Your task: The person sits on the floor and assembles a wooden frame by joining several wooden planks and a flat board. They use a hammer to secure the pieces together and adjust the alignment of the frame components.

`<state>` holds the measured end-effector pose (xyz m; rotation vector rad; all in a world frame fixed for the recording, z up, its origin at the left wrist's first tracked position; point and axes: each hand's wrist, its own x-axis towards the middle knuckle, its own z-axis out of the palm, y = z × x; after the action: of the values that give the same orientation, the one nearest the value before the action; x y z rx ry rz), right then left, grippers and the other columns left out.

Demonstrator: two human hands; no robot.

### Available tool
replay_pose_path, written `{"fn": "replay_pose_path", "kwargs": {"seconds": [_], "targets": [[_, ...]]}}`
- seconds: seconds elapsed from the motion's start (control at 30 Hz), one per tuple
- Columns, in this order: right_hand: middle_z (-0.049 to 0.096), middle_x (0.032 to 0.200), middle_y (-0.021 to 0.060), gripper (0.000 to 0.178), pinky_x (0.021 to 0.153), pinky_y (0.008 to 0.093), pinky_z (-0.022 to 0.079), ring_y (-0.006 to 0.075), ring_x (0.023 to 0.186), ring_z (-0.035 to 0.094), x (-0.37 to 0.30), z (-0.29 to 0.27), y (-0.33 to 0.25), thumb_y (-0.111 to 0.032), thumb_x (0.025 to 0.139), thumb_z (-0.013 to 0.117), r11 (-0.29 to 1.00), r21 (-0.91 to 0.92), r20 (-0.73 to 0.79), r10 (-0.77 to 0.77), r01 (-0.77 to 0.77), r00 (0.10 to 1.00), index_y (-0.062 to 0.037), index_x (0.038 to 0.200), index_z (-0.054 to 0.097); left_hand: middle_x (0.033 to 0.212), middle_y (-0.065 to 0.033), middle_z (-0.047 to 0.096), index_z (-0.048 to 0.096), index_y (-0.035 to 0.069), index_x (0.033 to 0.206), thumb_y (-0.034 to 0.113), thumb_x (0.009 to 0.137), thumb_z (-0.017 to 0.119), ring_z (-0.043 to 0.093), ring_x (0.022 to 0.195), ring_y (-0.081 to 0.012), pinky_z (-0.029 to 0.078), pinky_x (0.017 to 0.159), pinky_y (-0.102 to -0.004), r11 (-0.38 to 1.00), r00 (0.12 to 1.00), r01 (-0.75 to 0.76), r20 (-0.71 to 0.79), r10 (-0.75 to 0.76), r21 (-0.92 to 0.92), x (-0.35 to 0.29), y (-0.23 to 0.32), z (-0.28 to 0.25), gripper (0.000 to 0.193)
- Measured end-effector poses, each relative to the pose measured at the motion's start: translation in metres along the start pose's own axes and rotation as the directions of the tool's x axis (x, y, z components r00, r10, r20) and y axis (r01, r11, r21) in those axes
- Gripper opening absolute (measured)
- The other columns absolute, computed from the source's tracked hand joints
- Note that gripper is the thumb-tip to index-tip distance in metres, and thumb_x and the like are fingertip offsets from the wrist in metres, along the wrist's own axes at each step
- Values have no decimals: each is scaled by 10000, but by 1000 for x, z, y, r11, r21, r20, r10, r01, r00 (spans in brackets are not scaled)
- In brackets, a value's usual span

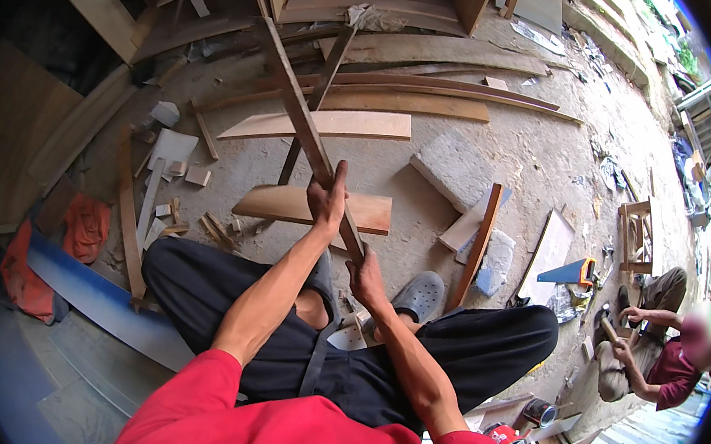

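A long, narrow wooden strip slants from my lap up toward the far left. My left hand is closed round its lower part. My right hand grips it close to the near end. Under the strip lie a short pale board and, nearer me, a second short board that my left hand partly covers. A darker wooden bar crosses beneath the strip and passes behind these boards.
A rough concrete block lies right of the boards, near a leaning reddish plank. A blue-bladed handsaw is farther right. Another person sits at the right edge, holding a piece of wood. Long planks lie behind; wood offcuts are at left.
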<state>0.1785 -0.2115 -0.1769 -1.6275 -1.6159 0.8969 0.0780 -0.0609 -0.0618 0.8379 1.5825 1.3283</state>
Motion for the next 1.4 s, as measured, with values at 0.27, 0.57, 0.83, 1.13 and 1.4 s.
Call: {"fn": "replay_pose_path", "kwargs": {"seconds": [0.27,0.57,0.83,1.13,1.4], "targets": [[487,1256,301,596,967,473,425,448,1163,480,14,23,-26,-207,859,611,994,-82,-1,-75,75,997,10,1362,377,478,-18,489,507,56,647,411,884,656,496,424,-122,407,461,-287,989,988,-138,-78,134,-46,9,19,-30,452],[675,894,188,493,763,422,523,297,824,667,101,-146,-3,-443,953,471,930,-94,-118,344,-355,931,5,1079,634,518,-31,541,569,3,762,360,855,707,538,453,-124,444,458,-283,966,976,-215,-60,209,-140,-21,-14,3,395],[515,1298,123,528,778,403,564,240,1015,604,118,-223,-95,-382,962,517,623,672,143,420,-399,896,3,1318,454,530,-29,562,596,12,798,321,861,711,559,472,-113,464,471,-277,955,970,-241,-23,241,-172,-46,-69,34,336],[622,1079,148,429,719,366,578,223,911,641,95,-238,-55,-181,911,608,749,446,108,499,-490,860,68,1240,493,673,-84,642,597,8,845,244,925,571,636,620,-167,508,595,-317,888,857,-455,303,417,67,-66,-97,18,251],[597,1103,144,432,703,368,580,230,906,634,77,-230,-32,-125,884,601,695,518,94,532,-498,841,51,1256,471,1053,-103,663,563,49,1137,789,857,207,656,916,-244,545,731,-342,796,920,163,-202,-336,-583,-25,-66,-39,867]]}}
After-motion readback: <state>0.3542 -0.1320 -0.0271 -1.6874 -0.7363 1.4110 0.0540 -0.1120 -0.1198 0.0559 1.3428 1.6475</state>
